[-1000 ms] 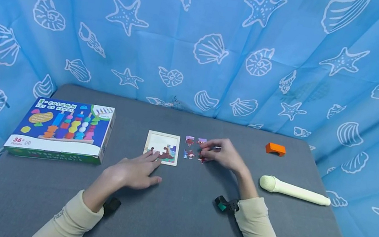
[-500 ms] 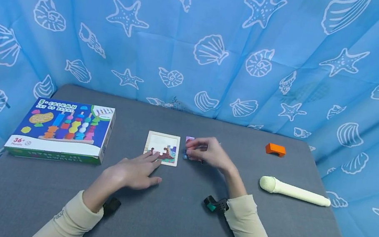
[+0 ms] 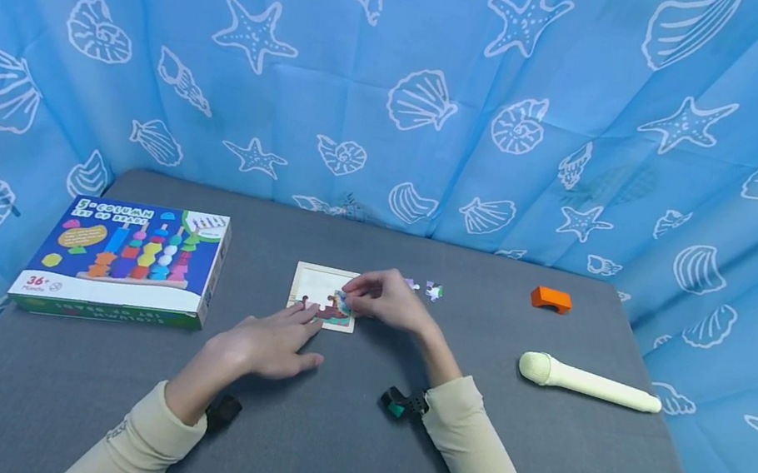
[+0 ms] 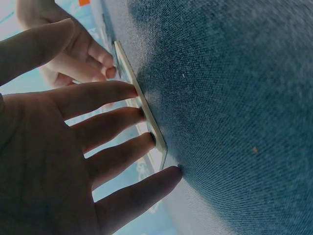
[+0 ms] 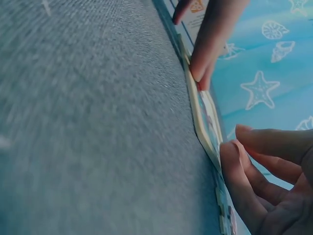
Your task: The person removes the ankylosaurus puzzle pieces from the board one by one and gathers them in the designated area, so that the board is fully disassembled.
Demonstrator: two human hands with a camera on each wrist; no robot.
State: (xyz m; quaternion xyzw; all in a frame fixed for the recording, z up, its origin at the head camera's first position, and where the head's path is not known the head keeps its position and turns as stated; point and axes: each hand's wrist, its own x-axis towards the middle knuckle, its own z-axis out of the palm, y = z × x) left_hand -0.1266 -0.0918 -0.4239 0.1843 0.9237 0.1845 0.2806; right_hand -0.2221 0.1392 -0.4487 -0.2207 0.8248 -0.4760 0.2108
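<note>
A small wooden puzzle tray (image 3: 297,283) lies flat, its lower part filled with picture pieces and its upper part bare. My left hand (image 3: 265,342) rests with straight, spread fingers on the tray's near left edge; the left wrist view shows fingertips against the rim (image 4: 155,128). Over the tray's right side, my right hand (image 3: 392,301) pinches a puzzle piece between thumb and fingers, the piece mostly hidden by them. Loose puzzle pieces (image 3: 434,290) lie right of the tray, some covered by the right hand.
A boxed bead set (image 3: 124,255) stands at the left of the grey table (image 3: 326,447). To the right are an orange arch block (image 3: 551,298) and a pale green toy microphone (image 3: 589,381). A blue shell-patterned curtain (image 3: 370,116) hangs behind.
My right hand has moved left from the loose pieces to the tray's right side, with a puzzle piece in its fingers. The left hand has stayed on the tray.
</note>
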